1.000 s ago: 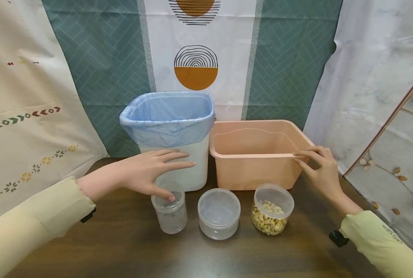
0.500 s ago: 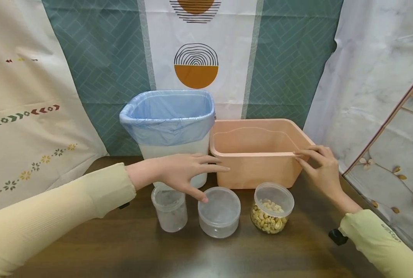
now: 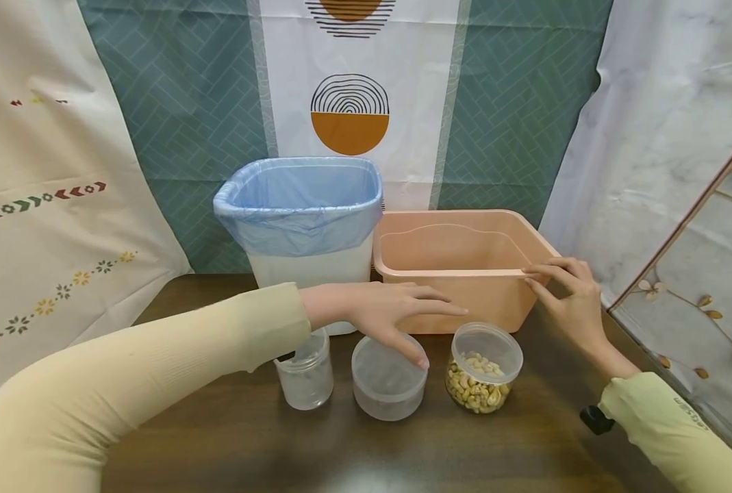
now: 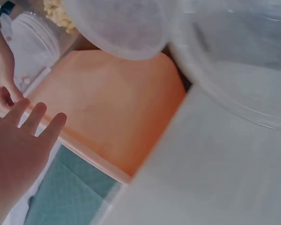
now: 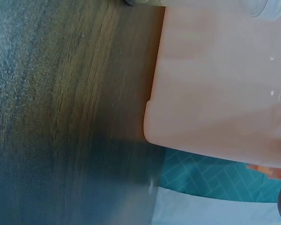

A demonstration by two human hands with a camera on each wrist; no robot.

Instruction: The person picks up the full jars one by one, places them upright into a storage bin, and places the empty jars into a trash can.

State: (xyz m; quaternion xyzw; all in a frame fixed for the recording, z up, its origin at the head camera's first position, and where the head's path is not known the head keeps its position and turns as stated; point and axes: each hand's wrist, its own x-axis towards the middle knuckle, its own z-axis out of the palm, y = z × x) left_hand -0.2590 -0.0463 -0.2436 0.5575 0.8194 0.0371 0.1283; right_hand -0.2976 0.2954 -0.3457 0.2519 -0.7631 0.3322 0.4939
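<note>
My left hand (image 3: pixel 396 311) reaches across in the head view with its fingers extended to the right, holding nothing. It is above a low clear round jar (image 3: pixel 381 404), and its thumb overlaps that jar's lid. At the far right, my right hand (image 3: pixel 569 308) pinches the front right rim of a peach plastic bin (image 3: pixel 495 301), thumb below and fingers over the edge. A clear jar of cashews (image 3: pixel 479 390) stands between the hands, in front of the bin. Left of the low jar is a taller clear jar (image 3: pixel 307 390), partly hidden by the left sleeve. The left wrist view shows the left fingers spread (image 4: pixel 35 117).
A white waste bin with a blue liner (image 3: pixel 298 233) stands behind the tall jar, beside the peach bin. All are on a dark wooden table (image 3: pixel 366 459). Patterned cloths (image 3: pixel 199 103) hang at the back and both sides.
My left hand has moved right, from above the tall jar past the low jar toward the cashew jar, its fingers still extended. The right hand stays on the peach bin's rim.
</note>
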